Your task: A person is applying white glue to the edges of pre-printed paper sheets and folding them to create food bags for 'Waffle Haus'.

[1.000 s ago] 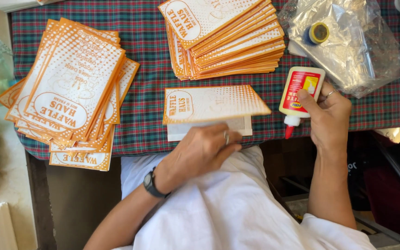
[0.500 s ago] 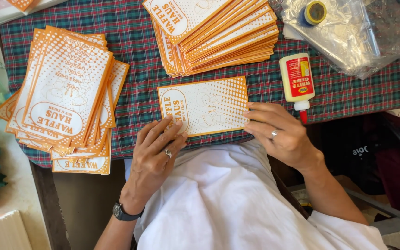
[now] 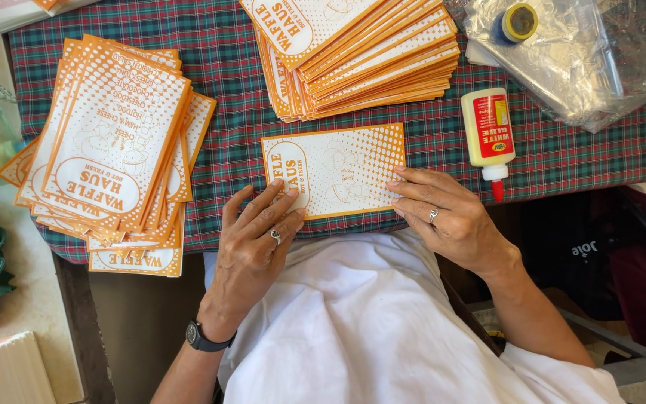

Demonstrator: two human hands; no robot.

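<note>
Both hands lie flat, fingers spread, with no grip closed on anything: the left hand (image 3: 259, 239) presses the lower left corner of a paper bag (image 3: 334, 170), and the right hand (image 3: 443, 213) presses its lower right edge. That bag lies face up at the centre of the frame on the checked tabletop (image 3: 562, 153), between the two hands. Since a second ago, the right hand has let go of the glue bottle (image 3: 488, 133), which now lies just right of the bag, red tip toward the person. Bags are thin, matte, rectangular, white with orange dotted borders. Fanned stacks lie at left (image 3: 110, 153) and top centre (image 3: 357, 52). Crinkled clear plastic (image 3: 585, 60) sits upper right.
</note>
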